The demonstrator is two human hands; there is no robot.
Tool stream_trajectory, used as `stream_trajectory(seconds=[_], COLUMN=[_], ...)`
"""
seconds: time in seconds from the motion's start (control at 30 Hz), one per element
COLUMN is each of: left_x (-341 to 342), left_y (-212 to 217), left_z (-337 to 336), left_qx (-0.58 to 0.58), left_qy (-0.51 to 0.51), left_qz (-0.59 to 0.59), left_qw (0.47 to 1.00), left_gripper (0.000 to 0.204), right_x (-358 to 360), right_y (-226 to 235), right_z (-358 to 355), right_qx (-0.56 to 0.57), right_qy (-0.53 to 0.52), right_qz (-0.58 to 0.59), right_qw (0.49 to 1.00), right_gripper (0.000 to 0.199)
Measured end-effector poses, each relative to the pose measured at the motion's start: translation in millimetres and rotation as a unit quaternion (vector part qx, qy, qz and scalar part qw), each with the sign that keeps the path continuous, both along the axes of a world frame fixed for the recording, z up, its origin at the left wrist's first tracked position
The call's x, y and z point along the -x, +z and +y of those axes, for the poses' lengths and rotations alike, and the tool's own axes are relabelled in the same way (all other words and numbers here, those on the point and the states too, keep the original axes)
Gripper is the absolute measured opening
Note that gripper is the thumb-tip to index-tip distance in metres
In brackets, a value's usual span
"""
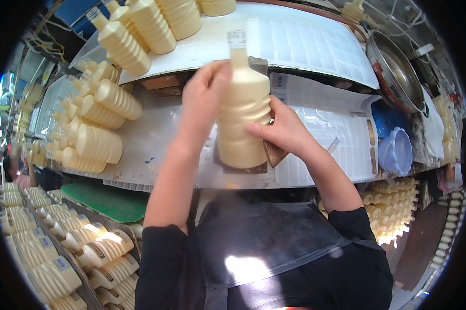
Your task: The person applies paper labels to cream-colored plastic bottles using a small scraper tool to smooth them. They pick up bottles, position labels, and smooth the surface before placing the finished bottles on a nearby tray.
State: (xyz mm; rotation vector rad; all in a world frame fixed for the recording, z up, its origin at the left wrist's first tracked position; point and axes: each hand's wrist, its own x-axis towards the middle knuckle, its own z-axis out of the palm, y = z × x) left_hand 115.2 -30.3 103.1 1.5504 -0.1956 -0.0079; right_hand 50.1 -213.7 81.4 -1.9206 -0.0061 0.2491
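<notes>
A cream plastic bottle (pixel 241 132) with a ridged body and a clear-wrapped neck stands in front of me at the worktable. My right hand (pixel 283 129) grips its right side, thumb across the front and fingers round the back. Beside the bottle's shoulder is my left hand (pixel 207 90), its fingers curled together and slightly blurred; their tips are partly hidden, so whatever they pinch cannot be made out. A brown block-like piece (pixel 277 154) shows below my right hand, and a dark grey piece (pixel 258 64) shows behind the bottle's shoulder.
Several similar bottles (pixel 101 108) lie piled at the left; others (pixel 153 26) stand on the raised white shelf (pixel 212 46). White label sheets (pixel 321 124) cover the table's right. A purple-blue basin (pixel 395 151) and metal pan (pixel 395 70) sit beyond. Crated bottles (pixel 47 268) fill the lower left.
</notes>
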Motion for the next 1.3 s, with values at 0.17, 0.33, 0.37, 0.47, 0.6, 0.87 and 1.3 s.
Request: stream_trajectory(seconds=[0.17,0.33,0.37,0.47,0.6,0.87,1.3], left_x=[43,38,38,40,37,44,48], left_y=[-58,-70,-70,-70,-75,-80,-92], left_z=[-2,-4,-5,0,7,5,5], left_qx=[0.032,0.101,0.107,0.085,0.075,0.049,0.086], left_qy=[-0.104,-0.081,-0.076,-0.078,-0.129,-0.072,-0.068], left_qz=[0.073,0.123,0.131,0.136,0.12,0.105,0.077], left_qw=[0.991,0.984,0.983,0.984,0.981,0.991,0.991], left_gripper=[0.088,0.09,0.091,0.093,0.097,0.091,0.08], right_x=[-10,-8,-5,15,46,109,181], right_y=[-33,-46,-46,-44,-46,-58,-86], right_z=[-12,1,3,-7,-46,-95,-149], right_qx=[-0.137,-0.085,-0.105,-0.098,0.022,0.336,0.384], right_qy=[-0.02,-0.146,-0.18,-0.197,-0.182,-0.191,-0.248], right_qz=[0.046,-0.026,-0.051,-0.074,0.004,-0.02,-0.118], right_qw=[0.989,0.985,0.977,0.973,0.983,0.922,0.882], right_gripper=[0.065,0.059,0.059,0.043,0.034,0.031,0.03])
